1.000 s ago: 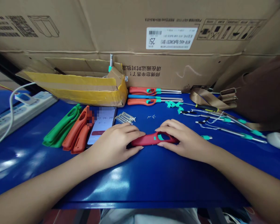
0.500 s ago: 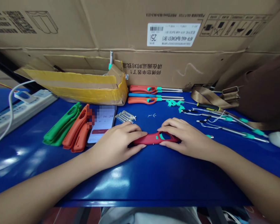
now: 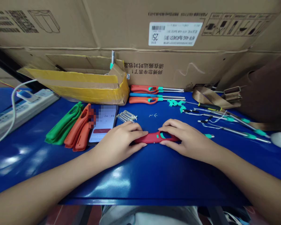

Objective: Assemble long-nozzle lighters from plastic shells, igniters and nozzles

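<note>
A red lighter (image 3: 151, 137) with a teal trigger lies level on the blue table between my hands. My left hand (image 3: 121, 139) pinches its rear end between thumb and fingers. Around the trigger end, the thumb and fingers of my right hand (image 3: 186, 137) are closed. The lighter's metal tip with a teal collar (image 3: 209, 136) pokes out past my right hand; the stretch between is hidden. Beyond my left hand lie several small clear fuel tubes (image 3: 126, 116). Two tiny pale springs or pins (image 3: 153, 115) rest on the table ahead.
Lighters with metal rods (image 3: 144, 100) lie by the yellow-taped box (image 3: 84, 84). Green handle shells (image 3: 63, 125), orange shells (image 3: 78, 132) and a phone (image 3: 105, 120) are at left. Teal triggers (image 3: 175, 103), a screwdriver (image 3: 209, 107) and wired rods (image 3: 239, 131) lie at right.
Both hands keep the same grip on the red lighter, which stays in place between them. The whole view has shifted very slightly.
</note>
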`<action>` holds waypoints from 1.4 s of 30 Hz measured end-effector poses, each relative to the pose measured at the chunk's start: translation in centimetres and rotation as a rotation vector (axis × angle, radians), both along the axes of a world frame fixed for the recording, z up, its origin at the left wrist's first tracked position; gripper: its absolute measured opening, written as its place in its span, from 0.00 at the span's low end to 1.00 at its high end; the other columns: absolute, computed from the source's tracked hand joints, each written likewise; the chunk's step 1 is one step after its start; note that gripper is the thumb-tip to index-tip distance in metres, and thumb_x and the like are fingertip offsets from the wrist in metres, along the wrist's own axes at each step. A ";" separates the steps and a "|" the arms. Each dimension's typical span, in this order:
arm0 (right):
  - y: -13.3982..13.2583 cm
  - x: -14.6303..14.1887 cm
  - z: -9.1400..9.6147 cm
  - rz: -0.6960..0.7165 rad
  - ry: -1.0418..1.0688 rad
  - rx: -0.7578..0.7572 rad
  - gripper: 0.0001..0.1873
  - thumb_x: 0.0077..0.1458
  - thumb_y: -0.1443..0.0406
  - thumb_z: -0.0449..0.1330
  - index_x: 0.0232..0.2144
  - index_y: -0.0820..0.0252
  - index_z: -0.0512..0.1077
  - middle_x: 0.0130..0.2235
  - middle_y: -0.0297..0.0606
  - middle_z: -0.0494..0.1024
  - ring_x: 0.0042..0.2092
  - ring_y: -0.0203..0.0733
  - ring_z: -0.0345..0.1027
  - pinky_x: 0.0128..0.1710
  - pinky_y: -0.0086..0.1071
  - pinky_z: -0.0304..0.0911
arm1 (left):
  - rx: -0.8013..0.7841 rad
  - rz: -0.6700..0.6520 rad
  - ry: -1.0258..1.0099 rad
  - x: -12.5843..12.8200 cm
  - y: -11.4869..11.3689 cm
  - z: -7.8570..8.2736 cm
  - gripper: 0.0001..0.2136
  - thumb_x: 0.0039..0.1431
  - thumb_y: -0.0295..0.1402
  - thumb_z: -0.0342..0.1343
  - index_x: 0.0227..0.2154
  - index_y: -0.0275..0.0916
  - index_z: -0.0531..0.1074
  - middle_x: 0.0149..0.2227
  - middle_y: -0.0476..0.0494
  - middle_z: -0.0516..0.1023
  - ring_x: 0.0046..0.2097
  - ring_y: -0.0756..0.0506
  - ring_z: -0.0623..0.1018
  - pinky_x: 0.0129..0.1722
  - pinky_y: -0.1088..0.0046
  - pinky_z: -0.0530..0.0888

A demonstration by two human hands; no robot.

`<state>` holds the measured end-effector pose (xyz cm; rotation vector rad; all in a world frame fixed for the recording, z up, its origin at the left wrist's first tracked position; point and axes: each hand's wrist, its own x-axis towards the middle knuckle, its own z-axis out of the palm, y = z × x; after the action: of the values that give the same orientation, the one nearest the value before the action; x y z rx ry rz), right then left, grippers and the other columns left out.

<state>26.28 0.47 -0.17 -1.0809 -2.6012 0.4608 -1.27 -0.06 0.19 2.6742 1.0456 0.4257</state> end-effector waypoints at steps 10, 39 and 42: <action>-0.1 0.5 0.9 0.113 -0.181 0.079 0.21 0.66 0.63 0.57 0.59 0.65 0.70 0.54 0.49 0.72 0.50 0.52 0.74 0.47 0.46 0.74 | 0.182 -0.071 0.103 0.1 0.0 -0.2 0.15 0.67 0.32 0.55 0.54 0.34 0.74 0.47 0.38 0.78 0.50 0.36 0.76 0.50 0.56 0.77; -0.4 1.2 2.2 0.147 -0.073 -0.072 0.16 0.72 0.62 0.48 0.50 0.60 0.74 0.47 0.43 0.75 0.46 0.46 0.72 0.48 0.41 0.68 | 0.014 -0.105 -0.205 0.3 -0.5 0.3 0.10 0.70 0.31 0.56 0.49 0.33 0.76 0.39 0.42 0.80 0.40 0.45 0.79 0.43 0.69 0.76; -0.2 1.7 2.2 0.114 -0.045 -0.052 0.15 0.71 0.63 0.49 0.50 0.58 0.74 0.48 0.43 0.75 0.47 0.45 0.72 0.48 0.39 0.69 | 0.080 -0.066 -0.350 0.3 -0.4 0.3 0.12 0.65 0.33 0.63 0.47 0.32 0.78 0.40 0.42 0.82 0.41 0.47 0.81 0.46 0.74 0.77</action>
<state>27.93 0.30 2.06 -0.9731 -2.7151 0.5379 -0.93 -0.43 0.46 2.5618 0.8495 0.9000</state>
